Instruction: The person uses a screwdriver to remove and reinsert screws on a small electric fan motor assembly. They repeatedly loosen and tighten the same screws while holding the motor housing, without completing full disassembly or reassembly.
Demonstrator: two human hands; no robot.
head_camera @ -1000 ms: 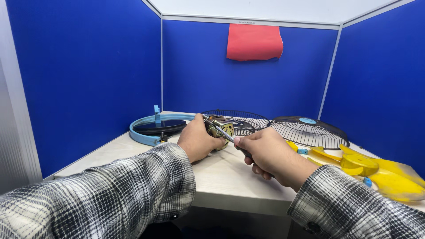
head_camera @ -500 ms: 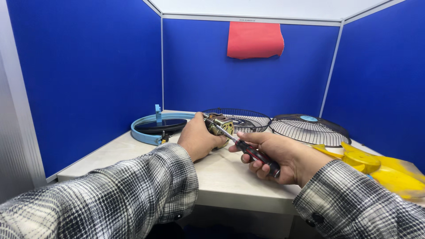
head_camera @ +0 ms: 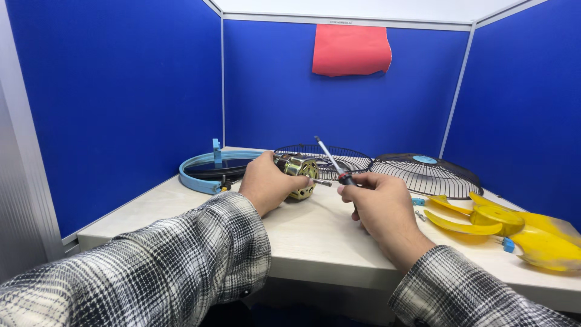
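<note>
**Fan motor and screwdriver, held over workbench**

Item: small electric fan motor [head_camera: 298, 175], round metal body of brass-gold tone with darker windings showing at its rim, a short steel shaft projecting from its right side. Partly hidden behind the fingers that grasp it.

Grip: left hand [head_camera: 268, 184] is wrapped around the motor from the near-left side, holding it low over the table, close to or resting on it. Right hand [head_camera: 380, 205] is clenched on the dark handle of a screwdriver [head_camera: 332, 162]; the slim metal shank rises up and to the left, its tip in the air above the motor, apart from it. The motor's shaft points toward the right hand, which sits just beside it.

Surroundings: pale table [head_camera: 315, 239] inside a blue-walled booth [head_camera: 121, 91]. Behind the motor, two black wire fan guards [head_camera: 423, 174], one lying flat, one domed with a light-blue centre cap. Left, a light-blue ring [head_camera: 203, 171] lying flat. Right, a yellow fan blade [head_camera: 484, 219] with small blue parts close by. A red cloth [head_camera: 351, 49] hangs on the back wall. Both sleeves are black-and-white plaid.
</note>
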